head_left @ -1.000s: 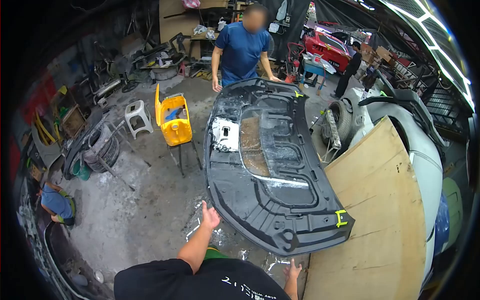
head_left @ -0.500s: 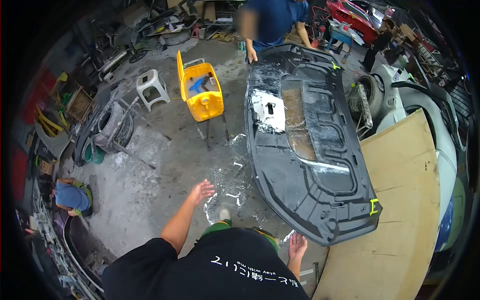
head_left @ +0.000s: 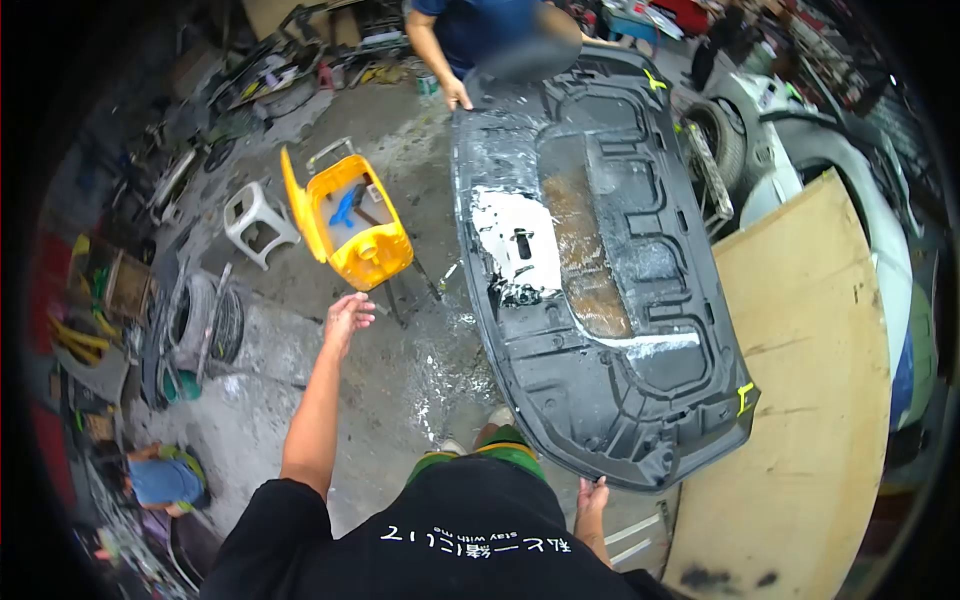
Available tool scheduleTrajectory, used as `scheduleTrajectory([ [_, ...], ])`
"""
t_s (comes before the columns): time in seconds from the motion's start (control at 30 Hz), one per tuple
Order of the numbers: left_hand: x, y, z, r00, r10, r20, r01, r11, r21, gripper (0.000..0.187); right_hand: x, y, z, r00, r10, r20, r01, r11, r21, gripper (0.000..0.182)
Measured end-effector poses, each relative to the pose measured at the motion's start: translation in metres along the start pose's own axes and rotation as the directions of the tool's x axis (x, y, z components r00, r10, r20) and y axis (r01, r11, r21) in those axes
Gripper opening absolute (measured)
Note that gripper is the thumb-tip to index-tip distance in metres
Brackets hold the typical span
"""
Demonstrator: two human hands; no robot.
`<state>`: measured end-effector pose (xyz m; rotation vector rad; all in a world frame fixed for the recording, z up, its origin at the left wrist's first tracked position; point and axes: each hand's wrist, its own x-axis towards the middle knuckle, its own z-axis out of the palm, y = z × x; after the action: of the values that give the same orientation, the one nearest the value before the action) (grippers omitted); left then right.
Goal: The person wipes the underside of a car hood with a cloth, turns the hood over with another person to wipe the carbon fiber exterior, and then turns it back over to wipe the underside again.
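Note:
A black car hood (head_left: 560,380), its ribbed side facing up, slants across the right half of the view. White and brown patches mark its middle, and yellow marks sit at its right corners. My right hand (head_left: 592,495) has its fingers closed on the hood's near edge. The far edge is held by another person in a blue shirt (head_left: 490,35). My left hand (head_left: 348,318) is held out over the floor, open and holding nothing. It is nearest to a cut-open yellow jerrycan (head_left: 375,262) on a stand, with a blue object (head_left: 347,208) inside.
A white stool (head_left: 258,222) stands left of the jerrycan. Tires (head_left: 195,325) and scrap parts lie at the left, where another person (head_left: 168,478) is low down. A large tan board (head_left: 790,370) lies at the right, beside a light-coloured car body (head_left: 850,180).
My right hand has closed on the hood's near edge. My left hand has reached forward and left, towards the jerrycan. The view has shifted, and the person in blue has leaned over the hood.

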<state>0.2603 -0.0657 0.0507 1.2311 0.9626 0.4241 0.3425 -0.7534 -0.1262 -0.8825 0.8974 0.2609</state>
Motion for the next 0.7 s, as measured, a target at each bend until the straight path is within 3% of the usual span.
scheduleTrajectory([
  [0.03,0.007,0.0,0.01,1.0,-0.008,0.031,0.007,1.0,0.021,0.035,-0.002,0.001,0.003,0.995,-0.05,-0.088,0.049,0.999,-0.006,0.031],
  [0.1,0.012,-0.015,0.041,0.978,-0.173,0.116,0.16,0.98,0.115,0.039,-0.006,-0.006,0.001,0.987,-0.07,-0.148,0.063,0.997,-0.047,0.027],
  [0.13,0.01,-0.034,0.061,0.952,-0.223,0.208,0.196,0.97,0.142,0.044,-0.002,-0.006,0.0,0.993,-0.066,-0.103,0.063,0.998,-0.03,0.026],
  [0.17,0.007,-0.054,0.082,0.914,-0.275,0.298,0.229,0.957,0.181,0.05,0.001,-0.001,-0.003,0.996,-0.061,-0.061,0.061,0.998,-0.009,0.025],
  [0.23,-0.024,-0.09,0.135,0.822,-0.401,0.405,0.347,0.916,0.203,0.066,0.007,0.003,-0.015,0.986,-0.083,-0.142,0.063,0.988,-0.138,0.028],
  [0.3,-0.051,-0.142,0.171,0.695,-0.476,0.539,0.431,0.876,0.217,0.079,0.005,-0.001,-0.011,0.985,-0.025,-0.169,0.014,0.998,-0.067,0.022],
  [0.43,-0.1,-0.168,0.243,0.517,-0.609,0.602,0.578,0.767,0.279,0.077,0.002,-0.001,-0.006,0.962,-0.048,-0.27,0.022,0.995,-0.096,0.021],
  [0.47,-0.106,-0.167,0.254,0.511,-0.617,0.599,0.642,0.737,0.211,0.076,0.003,-0.001,-0.01,0.955,-0.043,-0.293,0.019,0.996,-0.083,0.021],
  [0.5,-0.108,-0.169,0.261,0.508,-0.623,0.594,0.697,0.703,0.142,0.074,0.004,0.0,-0.012,0.983,-0.008,-0.182,0.003,1.0,-0.023,0.029],
  [0.53,-0.109,-0.17,0.265,0.556,-0.649,0.52,0.721,0.687,0.087,0.073,0.005,-0.002,-0.016,0.998,0.016,-0.064,-0.014,0.999,0.032,0.037],
  [0.57,-0.112,-0.171,0.268,0.604,-0.654,0.456,0.701,0.708,0.086,0.071,0.005,-0.003,-0.022,0.997,0.013,-0.078,-0.01,0.999,0.047,0.037],
  [0.63,-0.112,-0.166,0.269,0.601,-0.663,0.447,0.697,0.708,0.115,0.069,-0.009,-0.015,-0.021,0.998,0.062,-0.027,-0.062,0.998,-0.013,0.045],
  [0.67,-0.113,-0.166,0.27,0.627,-0.652,0.426,0.682,0.724,0.104,0.067,-0.03,-0.039,-0.011,0.987,0.148,-0.067,-0.158,0.973,-0.17,0.055],
  [0.7,-0.107,-0.18,0.265,0.639,-0.648,0.414,0.668,0.734,0.118,0.066,-0.034,-0.055,-0.02,0.985,0.155,-0.072,-0.164,0.974,-0.156,0.055],
])
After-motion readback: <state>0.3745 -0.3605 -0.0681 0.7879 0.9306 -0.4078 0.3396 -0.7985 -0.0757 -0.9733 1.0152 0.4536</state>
